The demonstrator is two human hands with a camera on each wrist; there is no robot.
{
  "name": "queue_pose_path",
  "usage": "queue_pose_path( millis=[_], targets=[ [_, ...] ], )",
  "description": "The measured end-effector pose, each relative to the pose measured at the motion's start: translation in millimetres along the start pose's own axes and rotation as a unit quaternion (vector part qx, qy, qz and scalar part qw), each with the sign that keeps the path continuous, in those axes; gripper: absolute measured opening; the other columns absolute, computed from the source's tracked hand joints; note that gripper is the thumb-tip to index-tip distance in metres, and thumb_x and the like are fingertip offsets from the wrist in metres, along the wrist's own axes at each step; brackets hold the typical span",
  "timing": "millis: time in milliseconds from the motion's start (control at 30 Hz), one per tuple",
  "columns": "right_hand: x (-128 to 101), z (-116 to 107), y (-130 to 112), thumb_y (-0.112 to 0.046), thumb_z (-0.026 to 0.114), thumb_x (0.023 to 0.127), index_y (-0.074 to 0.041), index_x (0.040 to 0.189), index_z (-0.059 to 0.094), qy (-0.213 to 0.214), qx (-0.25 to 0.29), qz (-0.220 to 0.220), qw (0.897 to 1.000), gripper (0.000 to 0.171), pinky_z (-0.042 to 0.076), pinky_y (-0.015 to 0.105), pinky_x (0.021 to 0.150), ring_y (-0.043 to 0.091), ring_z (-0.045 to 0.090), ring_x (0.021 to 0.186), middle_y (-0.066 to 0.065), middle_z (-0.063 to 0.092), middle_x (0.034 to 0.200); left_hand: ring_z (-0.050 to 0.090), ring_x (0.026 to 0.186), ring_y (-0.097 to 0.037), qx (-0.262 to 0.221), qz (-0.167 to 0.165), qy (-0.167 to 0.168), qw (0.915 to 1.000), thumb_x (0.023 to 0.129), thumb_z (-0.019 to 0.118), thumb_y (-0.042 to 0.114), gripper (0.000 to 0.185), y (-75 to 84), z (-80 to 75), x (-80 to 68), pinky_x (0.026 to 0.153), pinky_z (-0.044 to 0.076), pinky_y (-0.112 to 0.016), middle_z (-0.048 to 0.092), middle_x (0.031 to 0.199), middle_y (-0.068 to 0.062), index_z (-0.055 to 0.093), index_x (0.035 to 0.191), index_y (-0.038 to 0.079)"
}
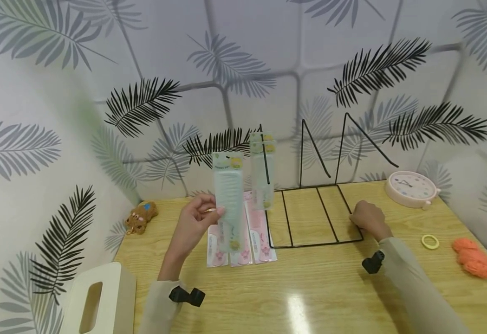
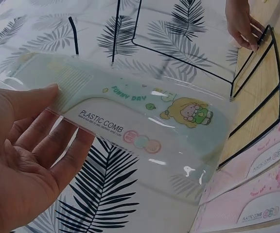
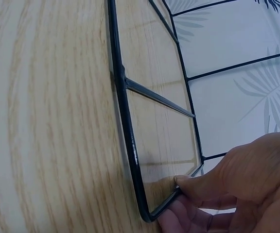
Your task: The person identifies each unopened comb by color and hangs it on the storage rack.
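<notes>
My left hand (image 1: 191,227) pinches a green plastic comb in a clear printed pack (image 2: 130,111) between thumb and fingers, raised above the table with its hanging end up. Beside it, a similar green comb pack (image 1: 258,185) hangs on the left prong of a black wire rack (image 1: 288,219). The rack's other two prongs, farther right, carry nothing. My right hand (image 1: 368,219) grips the right side bar of the rack's base, thumb against the wire in the right wrist view. Three pink comb packs (image 1: 264,239) lie side by side on the table, partly hidden behind the held pack.
On the wooden table (image 1: 243,297), a brown plush toy (image 1: 141,217) sits at the back left and a white box (image 1: 120,297) at the front left. To the right are a pink clock (image 1: 410,188), a yellow ring (image 1: 430,241) and orange yarn (image 1: 473,257). A patterned backdrop (image 1: 260,79) rises behind.
</notes>
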State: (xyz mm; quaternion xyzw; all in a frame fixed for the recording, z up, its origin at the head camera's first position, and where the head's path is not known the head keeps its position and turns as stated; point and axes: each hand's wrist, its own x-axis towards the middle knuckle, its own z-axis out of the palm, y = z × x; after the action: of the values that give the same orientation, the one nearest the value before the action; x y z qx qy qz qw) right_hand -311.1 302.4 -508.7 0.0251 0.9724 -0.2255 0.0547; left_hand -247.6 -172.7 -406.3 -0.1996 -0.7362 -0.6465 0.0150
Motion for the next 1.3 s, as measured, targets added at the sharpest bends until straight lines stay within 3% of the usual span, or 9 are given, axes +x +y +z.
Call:
queue_pose_path(
  millis=[167, 400, 633, 800, 1067, 1300],
  targets=[
    [-2, -1, 0, -0.008, 0.054, 0.086, -0.011, 0.066, 0.048, 0.002, 0.005, 0.004, 1.0, 0.021, 0.045, 0.03, 0.048, 0.02, 0.054, 0.054, 0.004, 0.05, 0.062, 0.076, 0.087, -0.014, -0.012, 0.017, -0.033, 0.9992, 0.102, 0.067, 0.006, 0.025, 0.9, 9.0, -3.5, 0.081, 0.062, -0.033, 0.075, 0.106, 0.005, 0.059, 0.124, -0.003],
    [1, 6, -3, -0.006, 0.05, 0.087, -0.014, 0.064, 0.039, 0.015, -0.004, 0.028, 0.999, 0.027, 0.038, 0.038, 0.054, 0.025, 0.044, 0.063, 0.009, 0.046, 0.066, 0.074, 0.084, -0.015, -0.001, 0.028, -0.054, 0.9981, 0.101, 0.068, 0.004, 0.02, -2.5, 22.4, -8.7, 0.08, 0.062, -0.032, 0.073, 0.108, -0.018, 0.061, 0.118, -0.002],
    [-2, 5, -5, -0.007, 0.051, 0.09, -0.018, 0.058, 0.035, 0.026, -0.009, 0.022, 0.999, 0.038, 0.033, 0.032, 0.05, 0.02, 0.037, 0.056, 0.0, 0.035, 0.058, 0.074, 0.084, -0.012, -0.013, 0.032, -0.111, 0.9932, 0.1, 0.067, -0.001, 0.014, -10.6, 31.3, -9.0, 0.077, 0.062, -0.035, 0.072, 0.093, -0.009, 0.055, 0.104, -0.004],
    [-2, 5, -7, -0.006, 0.052, 0.094, -0.018, 0.057, 0.034, 0.023, -0.011, 0.013, 1.0, 0.042, 0.03, 0.03, 0.049, 0.016, 0.031, 0.053, -0.003, 0.029, 0.056, 0.076, 0.092, -0.012, -0.022, 0.023, -0.142, 0.9894, 0.099, 0.068, 0.0, 0.015, -12.2, 39.3, -8.5, 0.077, 0.063, -0.037, 0.068, 0.095, -0.003, 0.054, 0.101, -0.004],
    [-1, 7, -8, -0.005, 0.049, 0.092, -0.015, 0.06, 0.037, 0.026, -0.031, 0.027, 0.999, 0.035, 0.04, 0.037, 0.053, 0.025, 0.046, 0.06, 0.011, 0.051, 0.064, 0.076, 0.093, -0.011, -0.025, 0.01, -0.149, 0.9885, 0.099, 0.069, 0.0, 0.015, -24.3, 56.6, -4.1, 0.077, 0.065, -0.042, 0.066, 0.095, -0.004, 0.054, 0.1, -0.002],
    [-2, 7, -10, -0.002, 0.045, 0.091, -0.016, 0.061, 0.034, 0.023, -0.028, 0.022, 0.999, 0.035, 0.038, 0.037, 0.053, 0.024, 0.042, 0.059, 0.007, 0.043, 0.061, 0.076, 0.087, -0.014, -0.02, 0.008, -0.145, 0.9892, 0.099, 0.069, 0.002, 0.016, -32.5, 67.5, -0.5, 0.078, 0.064, -0.042, 0.067, 0.092, -0.01, 0.054, 0.1, 0.0]
  ],
)
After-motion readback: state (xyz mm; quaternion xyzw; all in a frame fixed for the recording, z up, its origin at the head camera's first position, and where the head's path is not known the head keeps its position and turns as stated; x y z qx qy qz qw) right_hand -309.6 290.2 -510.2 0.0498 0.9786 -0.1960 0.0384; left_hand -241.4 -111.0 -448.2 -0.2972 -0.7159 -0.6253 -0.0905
